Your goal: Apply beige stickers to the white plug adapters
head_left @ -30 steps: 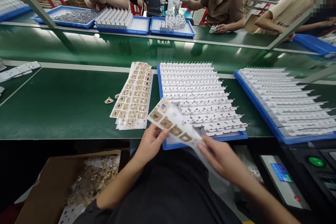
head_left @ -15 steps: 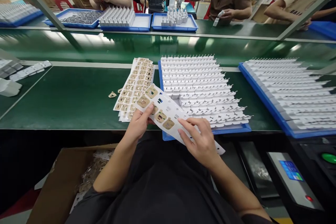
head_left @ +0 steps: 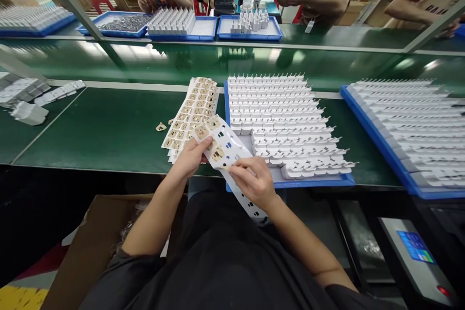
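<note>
Drawn in goes the right hand (head_left: 254,181), from fingers spread across the strip to a tight pinch at the strip's left edge, while the left hand (head_left: 191,155) keeps its grip on the upper end! Widest of all, the green surface (head_left: 119,121) runs out ahead of both hands and away to either side. Just beyond the right hand sits the blue tray (head_left: 316,181), packed with white parts (head_left: 269,106), their pins all tilted alike, likely ranked that way so each offers the same face; its near left corner, closest to the hands, is bare. Further right, well apart from that hand, a second blue tray (head_left: 378,138) is loaded the same way. Below the left hand gapes a cardboard box (head_left: 85,247), probably parked there to catch waste. Just past the left hand, a fanned stack of sheets (head_left: 189,116) lies within easy reach, presumably the reason for that spot. And here's the strip (head_left: 236,147), held up between the two hands, slanting down toward the body: left thumb on top, fingers curled beneath, a firm hold that seems meant to keep it taut. Right thumb and fingertips are pressed together on what looks like the edge of a tan pad (head_left: 225,168), partly hidden by those fingers. Smallest, one loose tan piece (head_left: 161,127) lies alone, left of the stack and beyond the left hand.
</note>
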`<action>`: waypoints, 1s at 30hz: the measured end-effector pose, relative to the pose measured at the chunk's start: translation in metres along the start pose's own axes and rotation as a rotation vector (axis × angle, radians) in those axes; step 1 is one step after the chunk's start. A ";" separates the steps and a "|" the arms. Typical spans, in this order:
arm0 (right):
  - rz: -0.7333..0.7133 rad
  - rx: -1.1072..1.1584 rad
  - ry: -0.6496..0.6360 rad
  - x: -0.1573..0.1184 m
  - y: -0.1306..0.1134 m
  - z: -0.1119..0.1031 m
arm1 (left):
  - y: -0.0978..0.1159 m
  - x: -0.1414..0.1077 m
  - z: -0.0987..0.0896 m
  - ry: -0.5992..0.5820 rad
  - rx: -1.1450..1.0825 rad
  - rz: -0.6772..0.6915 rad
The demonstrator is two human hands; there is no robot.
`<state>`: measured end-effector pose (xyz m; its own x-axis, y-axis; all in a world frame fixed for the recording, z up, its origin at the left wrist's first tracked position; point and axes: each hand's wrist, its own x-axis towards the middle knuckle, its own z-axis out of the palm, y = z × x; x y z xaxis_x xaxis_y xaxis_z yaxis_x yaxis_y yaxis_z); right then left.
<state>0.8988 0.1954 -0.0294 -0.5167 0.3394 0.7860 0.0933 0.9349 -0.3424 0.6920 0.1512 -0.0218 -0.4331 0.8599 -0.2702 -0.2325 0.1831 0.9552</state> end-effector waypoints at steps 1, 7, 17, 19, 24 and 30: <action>-0.018 0.038 -0.009 -0.003 0.000 -0.003 | 0.003 0.010 -0.006 0.031 0.110 0.040; 0.198 0.248 -0.015 -0.033 -0.007 -0.035 | 0.023 0.067 -0.040 0.284 1.128 0.255; 0.432 0.238 0.036 -0.066 -0.005 -0.064 | 0.006 -0.010 0.072 -0.219 1.202 0.929; 0.444 0.239 0.043 -0.066 -0.003 -0.066 | -0.003 -0.018 0.090 -0.275 1.248 0.909; 0.505 0.314 0.058 -0.065 -0.002 -0.065 | -0.009 -0.018 0.093 -0.231 1.030 0.864; 0.506 0.539 0.067 -0.047 -0.004 -0.052 | -0.003 -0.030 0.060 -0.258 0.009 0.250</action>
<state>0.9666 0.1807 -0.0382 -0.4667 0.7369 0.4891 -0.1336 0.4880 -0.8626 0.7582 0.1539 -0.0097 -0.2411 0.9704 0.0102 -0.1386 -0.0449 0.9893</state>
